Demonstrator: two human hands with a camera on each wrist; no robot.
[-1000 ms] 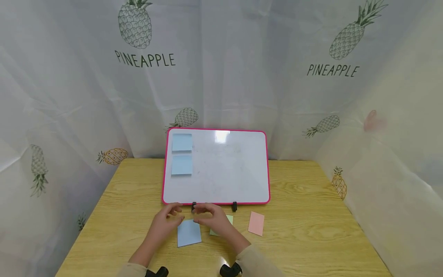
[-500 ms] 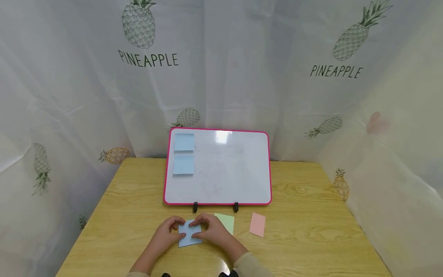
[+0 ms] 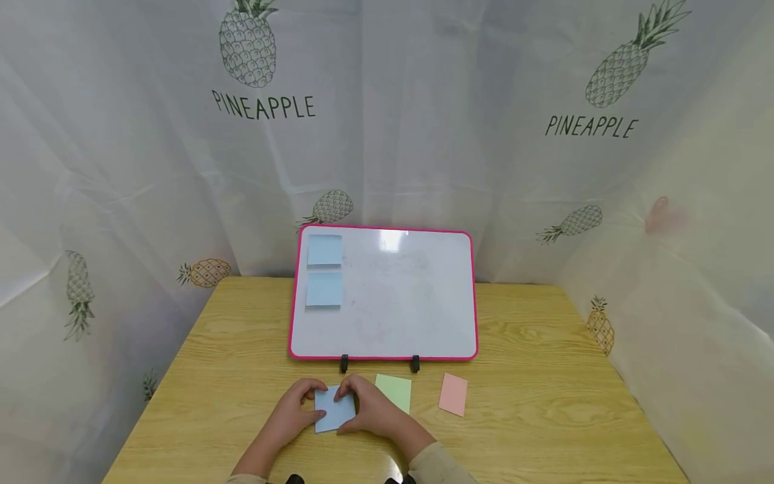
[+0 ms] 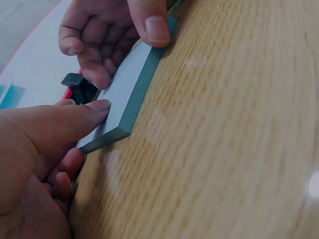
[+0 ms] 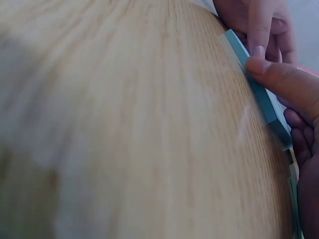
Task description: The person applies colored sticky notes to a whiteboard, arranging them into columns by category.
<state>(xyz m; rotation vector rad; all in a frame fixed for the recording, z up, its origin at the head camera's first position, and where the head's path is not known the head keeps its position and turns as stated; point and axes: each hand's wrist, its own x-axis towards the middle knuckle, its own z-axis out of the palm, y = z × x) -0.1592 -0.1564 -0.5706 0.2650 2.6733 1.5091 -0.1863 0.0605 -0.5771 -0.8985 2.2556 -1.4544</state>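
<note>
A thick pad of blue sticky notes lies on the wooden table in front of the whiteboard. My left hand grips its left side; in the left wrist view the thumb presses the top face while curled fingers sit at the edge. From the right, my right hand has its thumb against the pad's near edge, with the index finger bent over the top. Two blue sticky notes, an upper one and a lower one, are stuck on the whiteboard's left side.
The pink-framed whiteboard leans on a stand with two black feet, one of them the right foot. Right of the pad lie a green sticky pad, partly behind my right hand, and a pink one. Pineapple-print cloth surrounds the table.
Both hands have come down from above onto the blue pad, and the left now grips it. The right thumb has shifted to the near edge. The whole view has drifted slightly.
</note>
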